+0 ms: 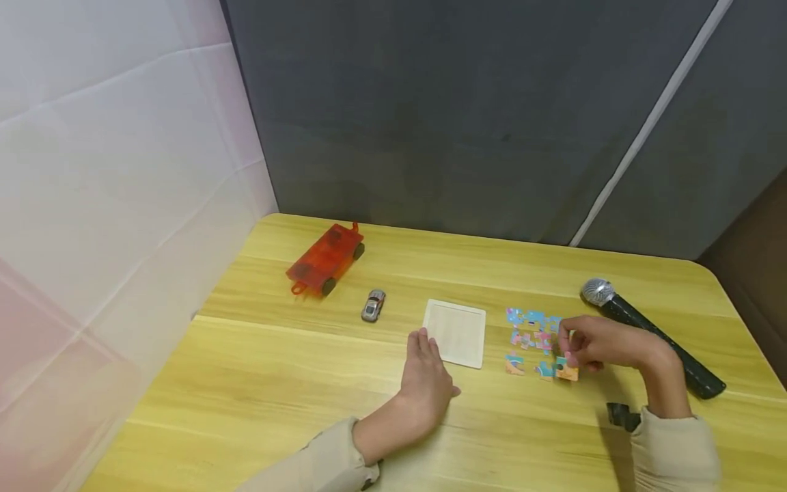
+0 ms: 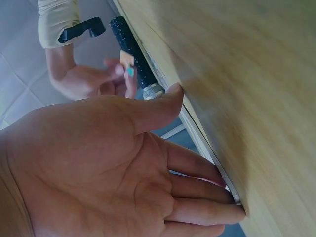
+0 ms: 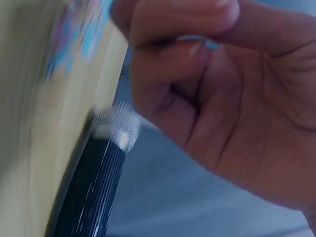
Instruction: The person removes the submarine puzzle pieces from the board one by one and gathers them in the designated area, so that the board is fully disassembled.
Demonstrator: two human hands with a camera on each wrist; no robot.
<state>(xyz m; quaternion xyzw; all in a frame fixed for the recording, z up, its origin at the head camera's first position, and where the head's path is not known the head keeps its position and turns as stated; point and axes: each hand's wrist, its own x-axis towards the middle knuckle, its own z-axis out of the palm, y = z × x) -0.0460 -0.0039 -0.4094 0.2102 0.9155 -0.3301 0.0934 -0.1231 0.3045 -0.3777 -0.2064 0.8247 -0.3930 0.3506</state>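
Fingers (image 1: 568, 357) of the right hand (image 1: 599, 345) are curled and pinch one puzzle piece (image 1: 566, 371), orange with a teal patch, at the near right corner of the loose puzzle pieces (image 1: 533, 342); in the left wrist view the same piece (image 2: 128, 63) shows lifted between thumb and fingertips; the right wrist view is too blurred to show more than bent fingers closed on a pale blue edge.

Left of that piece, across the scattered cluster, lies the white puzzle tray (image 1: 456, 332), square and flat on the wooden table (image 1: 258, 383), with no long axis to speak of; the held piece is well apart from it, the cluster sitting between; the right hand is the nearer one to the pieces, the left hand (image 1: 425, 383) the nearer one to the tray.

Left fingers (image 2: 197, 197) lie straight and relaxed, holding nothing; their tips rest at the tray's near left edge (image 2: 217, 163), palm down on the table.

Just beyond the right hand a black microphone (image 1: 652, 335) lies slantwise, silver head toward the wall; farther left stand a small silver toy car (image 1: 373, 305) and an orange toy trailer (image 1: 324, 260), both well apart from the hands.
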